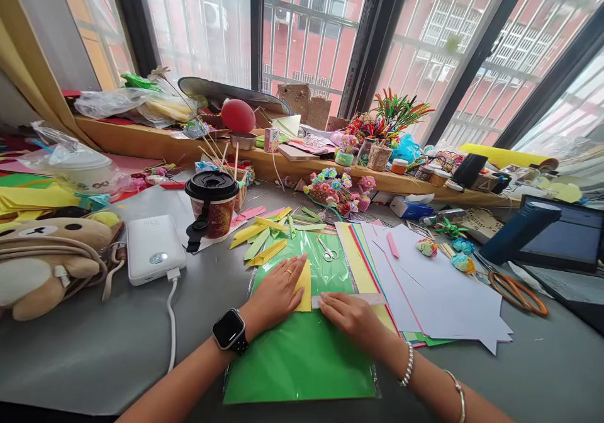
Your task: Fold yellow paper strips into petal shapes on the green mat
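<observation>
My left hand (278, 291) lies flat with its fingers stretched out, over the left part of a piece of yellow paper (306, 291). Beneath it is a pack of green paper (297, 366) in a clear plastic sleeve. My right hand (353, 319) has its fingers closed on a pale ruler (372, 298), whose left end is by the yellow paper's right edge. Small white-handled scissors (330, 255) rest on the green pack, just beyond both hands. Folded yellow and green paper strips (267, 240) are heaped beyond my left hand.
White sheets (434, 297) over coloured paper lie at right, bearing paper flowers (427, 247). A lidded cup (212, 206), a white power bank (155, 250) with its cable and a plush bear (51, 265) stand at left. A laptop (566, 240) and dark bottle (519, 231) are far right.
</observation>
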A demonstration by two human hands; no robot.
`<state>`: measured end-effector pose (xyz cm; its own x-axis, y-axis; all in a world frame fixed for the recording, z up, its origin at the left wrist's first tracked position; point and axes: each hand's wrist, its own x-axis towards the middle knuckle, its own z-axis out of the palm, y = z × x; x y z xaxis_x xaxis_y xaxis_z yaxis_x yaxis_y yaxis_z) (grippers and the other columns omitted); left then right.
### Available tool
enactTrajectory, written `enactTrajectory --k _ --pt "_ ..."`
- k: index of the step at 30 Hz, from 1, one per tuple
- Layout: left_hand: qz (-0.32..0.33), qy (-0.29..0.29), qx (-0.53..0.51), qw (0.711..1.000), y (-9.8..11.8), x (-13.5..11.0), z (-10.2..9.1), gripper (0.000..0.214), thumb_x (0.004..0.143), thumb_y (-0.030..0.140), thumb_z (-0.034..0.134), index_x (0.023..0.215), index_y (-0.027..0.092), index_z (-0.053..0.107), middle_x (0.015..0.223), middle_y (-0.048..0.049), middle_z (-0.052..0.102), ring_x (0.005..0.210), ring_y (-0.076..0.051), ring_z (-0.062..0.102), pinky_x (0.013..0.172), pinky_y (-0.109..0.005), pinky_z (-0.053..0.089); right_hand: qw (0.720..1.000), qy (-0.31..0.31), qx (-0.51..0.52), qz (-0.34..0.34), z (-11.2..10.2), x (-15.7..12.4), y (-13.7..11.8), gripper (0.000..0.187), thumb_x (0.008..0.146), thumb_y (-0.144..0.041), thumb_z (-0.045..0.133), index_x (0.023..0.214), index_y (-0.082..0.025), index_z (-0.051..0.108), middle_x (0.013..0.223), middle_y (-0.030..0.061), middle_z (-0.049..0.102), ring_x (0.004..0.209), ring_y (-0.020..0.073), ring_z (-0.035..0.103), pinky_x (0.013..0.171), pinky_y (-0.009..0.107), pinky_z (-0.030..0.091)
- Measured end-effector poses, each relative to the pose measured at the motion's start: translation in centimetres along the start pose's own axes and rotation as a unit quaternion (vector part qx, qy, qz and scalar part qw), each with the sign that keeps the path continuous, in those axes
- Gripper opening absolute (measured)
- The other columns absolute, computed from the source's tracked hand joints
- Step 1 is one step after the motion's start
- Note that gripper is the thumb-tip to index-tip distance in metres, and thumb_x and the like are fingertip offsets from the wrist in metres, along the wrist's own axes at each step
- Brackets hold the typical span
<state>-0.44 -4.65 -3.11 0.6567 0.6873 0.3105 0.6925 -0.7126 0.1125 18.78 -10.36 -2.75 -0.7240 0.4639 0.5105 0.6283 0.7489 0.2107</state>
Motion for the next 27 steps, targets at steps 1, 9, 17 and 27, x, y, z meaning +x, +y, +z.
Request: enactTrajectory --k 1,9,17,27 --pt "0.001 0.000 0.002 1.000 0.0 0.0 0.0 0.053 0.082 0.026 0.029 0.130 0.005 0.018 0.132 -0.0134 0.032 0.121 -0.019 0.028 0.101 -0.034 0.022 1.000 0.000 0.009 -0.004 -0.2 -0.3 -0.3 0.020 0.081 -0.008 0.040 0.089 -0.008 0.058 0.083 0.0092 0.066 0.079 0.0175 0.060 0.068 0.026 0.050" --pt "-0.003 0.008 0.008 1.000 -0.1 -0.1 0.2 0.054 0.082 0.027 0.029 0.131 0.009 0.015 0.132 -0.0109 0.033 0.122 -0.018 0.027 0.100 -0.034 0.023 0.988 0.041 0.073 0.131 0.2 0.4 1.9 0.018 0.082 -0.014 0.041 0.086 -0.015 0.059 0.080 0.0060 0.066 0.073 0.0136 0.061 0.065 0.023 0.049" --pt "0.014 0.010 0.013 1.000 -0.2 -0.1 0.2 0.050 0.083 0.028 0.028 0.129 0.009 0.021 0.132 -0.0117 0.034 0.121 -0.020 0.029 0.100 -0.036 0.025 0.987 -0.051 0.015 0.151 2.9 3.2 3.2 0.010 0.078 -0.013 0.049 0.077 -0.015 0.059 0.074 0.0046 0.065 0.068 0.0142 0.059 0.062 0.023 0.045" --pt "0.008 0.002 0.019 1.000 -0.1 -0.1 0.1 0.049 0.083 0.027 0.028 0.128 0.007 0.023 0.131 -0.0119 0.035 0.121 -0.021 0.029 0.100 -0.036 0.025 0.980 -0.062 0.001 0.189 3.5 4.0 4.0 0.011 0.077 -0.012 0.050 0.072 -0.015 0.059 0.068 0.0030 0.064 0.065 0.0142 0.058 0.059 0.023 0.043"
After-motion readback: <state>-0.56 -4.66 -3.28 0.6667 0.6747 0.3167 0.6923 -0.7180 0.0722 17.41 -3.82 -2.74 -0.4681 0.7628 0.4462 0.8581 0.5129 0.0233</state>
